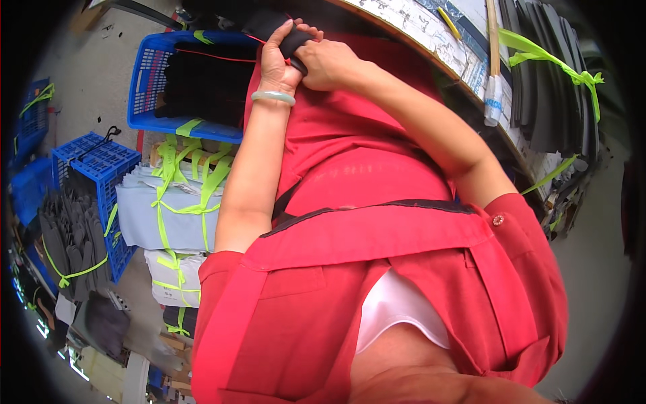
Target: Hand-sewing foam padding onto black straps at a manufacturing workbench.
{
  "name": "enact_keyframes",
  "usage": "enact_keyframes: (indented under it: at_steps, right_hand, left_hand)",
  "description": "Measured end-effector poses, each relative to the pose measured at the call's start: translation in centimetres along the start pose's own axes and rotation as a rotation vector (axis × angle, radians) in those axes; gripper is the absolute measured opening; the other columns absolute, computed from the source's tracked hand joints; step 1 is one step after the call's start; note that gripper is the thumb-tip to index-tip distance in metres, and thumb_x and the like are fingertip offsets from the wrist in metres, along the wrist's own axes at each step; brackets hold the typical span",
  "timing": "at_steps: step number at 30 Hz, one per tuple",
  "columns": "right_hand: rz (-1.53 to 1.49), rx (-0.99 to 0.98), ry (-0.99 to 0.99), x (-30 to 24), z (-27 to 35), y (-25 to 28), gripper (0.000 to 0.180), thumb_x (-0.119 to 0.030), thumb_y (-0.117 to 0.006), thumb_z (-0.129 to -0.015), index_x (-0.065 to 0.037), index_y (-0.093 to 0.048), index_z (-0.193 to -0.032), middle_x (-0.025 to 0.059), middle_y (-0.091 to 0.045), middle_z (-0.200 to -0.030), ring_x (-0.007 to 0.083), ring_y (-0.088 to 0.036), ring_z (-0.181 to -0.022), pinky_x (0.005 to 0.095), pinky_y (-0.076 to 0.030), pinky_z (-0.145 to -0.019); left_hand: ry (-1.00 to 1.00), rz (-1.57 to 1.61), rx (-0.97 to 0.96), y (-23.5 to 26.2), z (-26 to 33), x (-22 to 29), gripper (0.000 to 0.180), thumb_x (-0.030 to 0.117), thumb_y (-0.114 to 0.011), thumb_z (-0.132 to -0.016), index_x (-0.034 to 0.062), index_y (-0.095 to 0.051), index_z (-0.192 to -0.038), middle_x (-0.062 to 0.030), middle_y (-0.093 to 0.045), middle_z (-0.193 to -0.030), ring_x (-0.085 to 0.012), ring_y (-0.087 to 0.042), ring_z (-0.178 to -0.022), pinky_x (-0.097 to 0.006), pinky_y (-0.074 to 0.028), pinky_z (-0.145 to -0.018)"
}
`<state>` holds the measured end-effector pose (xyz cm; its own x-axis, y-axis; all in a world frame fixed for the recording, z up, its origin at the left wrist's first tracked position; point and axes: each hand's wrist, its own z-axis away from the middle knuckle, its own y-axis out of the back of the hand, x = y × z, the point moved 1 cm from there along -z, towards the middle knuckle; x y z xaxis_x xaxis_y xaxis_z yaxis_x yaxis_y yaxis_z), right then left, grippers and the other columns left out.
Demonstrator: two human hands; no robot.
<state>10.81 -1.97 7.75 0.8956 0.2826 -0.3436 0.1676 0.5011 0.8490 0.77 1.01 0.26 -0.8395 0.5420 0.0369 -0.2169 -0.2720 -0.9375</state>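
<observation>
Both hands meet at the top middle, over my red apron (323, 114). My left hand (277, 64), with a pale green bangle (273, 97) at the wrist, has its fingers curled round a bunched dark piece of material (294, 44). My right hand (331, 64) is closed against the same dark piece from the right; its fingertips are partly hidden. A thin red cord (208, 55) runs from beside the hands across to a blue plastic crate (138, 91). Black flat pieces (205, 84) fill the crate, just left of my left forearm.
Tied stacks of pale sheets (171, 225) with yellow-green strips stand below the crate. Another blue crate (84, 151) and a dark tied bundle (70, 236) are farther left. On the right, a worktable (464, 64) holds a yellow cutter (449, 23) and dark sheets (552, 81).
</observation>
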Motion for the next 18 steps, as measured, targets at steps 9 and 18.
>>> enact_keyframes:
  at_steps: [9, 18]
  right_hand:
    - [0.084, 0.352, 0.164, 1.1, 3.6, -1.1, 0.045, -0.006, -0.06, -0.078, -0.011, -0.051, -0.122, 0.0067, -0.059, -0.115, 0.0312, -0.065, -0.079, 0.0392, -0.055, -0.061]
    - [-0.056, 0.293, 0.16, 2.3, 6.3, -2.0, 0.053, 0.002, -0.055, -0.076, -0.016, -0.053, -0.126, 0.0087, -0.057, -0.116, 0.0333, -0.064, -0.084, 0.0437, -0.053, -0.067]
  left_hand:
    - [0.078, 0.011, -0.189, 0.5, 0.4, -1.1, 0.031, 0.022, -0.059, -0.09, -0.0029, -0.055, -0.107, -0.0126, -0.063, -0.09, -0.0306, -0.062, -0.094, -0.048, -0.044, -0.101]
    - [-0.123, -0.308, 0.052, -0.4, 0.9, -0.2, 0.033, 0.025, -0.059, -0.093, -0.0053, -0.059, -0.107, -0.018, -0.066, -0.1, -0.0286, -0.064, -0.099, -0.04, -0.051, -0.093]
